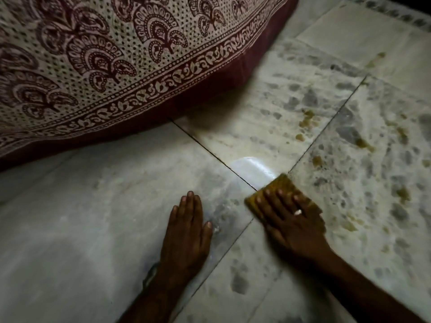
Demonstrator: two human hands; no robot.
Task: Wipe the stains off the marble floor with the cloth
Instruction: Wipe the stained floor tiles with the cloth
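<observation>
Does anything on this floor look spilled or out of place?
Yes. Yellow-brown stains spatter the marble floor, ahead and to the right of the cloth under the right hand. They stand out against the pale stone. The left hand rests flat on cleaner-looking marble.

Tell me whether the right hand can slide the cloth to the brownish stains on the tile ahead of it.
Probably yes: only bare marble floor lies between the right hand, flat on the cloth, and those stains; nothing blocks the way.
</observation>
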